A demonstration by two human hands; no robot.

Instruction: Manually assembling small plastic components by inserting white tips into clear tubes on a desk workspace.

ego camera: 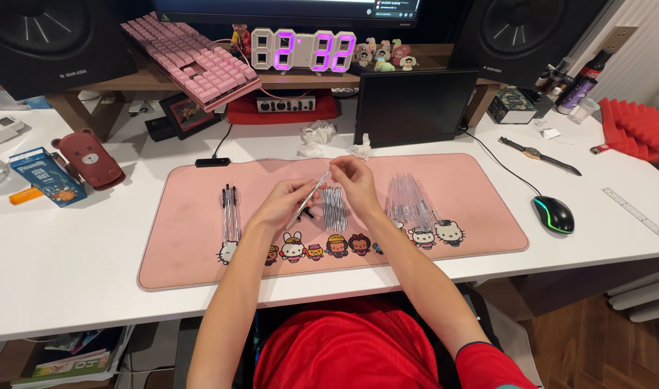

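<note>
- Left hand (285, 202) over the middle of the pink mat (200, 259), fingers closed around the lower end of a clear pen barrel (309, 197).
- Right hand (352, 181) just beside it, fingertips pinched on the barrel's upper end; barrel tilted, top toward the right hand.
- Dark tip showing just below the left hand; too small to tell more.
- Refills (335, 209) in a tight row on the mat, directly under and between both hands.
- Pile of clear barrels (410, 198) on the mat to the right, near the right wrist.
- Finished pens (231, 212), a few, side by side on the mat to the left, well apart from the hands.
- Crumpled wrappers (316, 137) on the white desk (70, 266) behind the mat.
- Mouse (554, 214) with green glow right of the mat; ruler (637, 213) farther right.
- Pink keyboard (192, 61) propped at the back left, digital clock (303, 50) with purple digits beside it.
- Speakers at both back corners.
- Red shirt at bottom of view.
</note>
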